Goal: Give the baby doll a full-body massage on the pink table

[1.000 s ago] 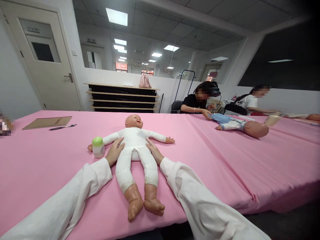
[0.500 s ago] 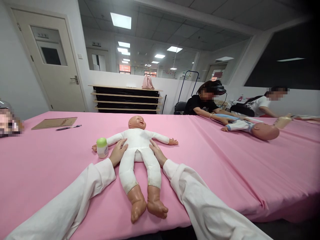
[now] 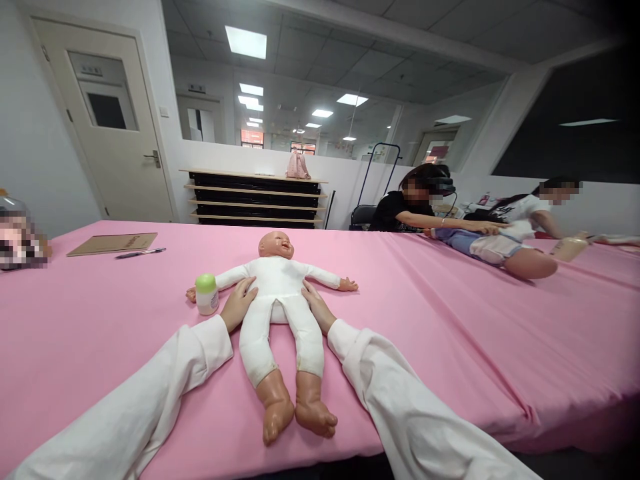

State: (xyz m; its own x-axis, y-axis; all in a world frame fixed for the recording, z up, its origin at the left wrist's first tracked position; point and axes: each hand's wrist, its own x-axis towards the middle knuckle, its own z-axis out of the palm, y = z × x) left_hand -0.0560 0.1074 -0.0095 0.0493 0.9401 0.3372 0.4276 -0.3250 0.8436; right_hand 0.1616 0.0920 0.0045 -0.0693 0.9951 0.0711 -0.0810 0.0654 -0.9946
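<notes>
A baby doll (image 3: 278,277) with a white cloth body lies on its back on the pink-covered table (image 3: 410,373), its feet toward me. My left hand (image 3: 239,305) rests against the left side of its waist, fingers stretched out. On the opposite side, my right hand (image 3: 317,307) lies flat along the doll's waist, fingers extended too. Both hands touch the cloth body without gripping it. Close to my left hand stands a small jar with a green lid (image 3: 207,295), beside the doll's arm.
A brown notebook (image 3: 113,244) and a pen (image 3: 141,253) lie at the far left. Across the table at right, a person in black (image 3: 395,212) handles another doll (image 3: 529,262), with a bottle (image 3: 570,248) near its head. A second person (image 3: 535,212) is behind.
My hands stay in place on the doll; the view shifts slightly. The other person's arms and the clothed doll across the table have moved, its clothing now lying differently.
</notes>
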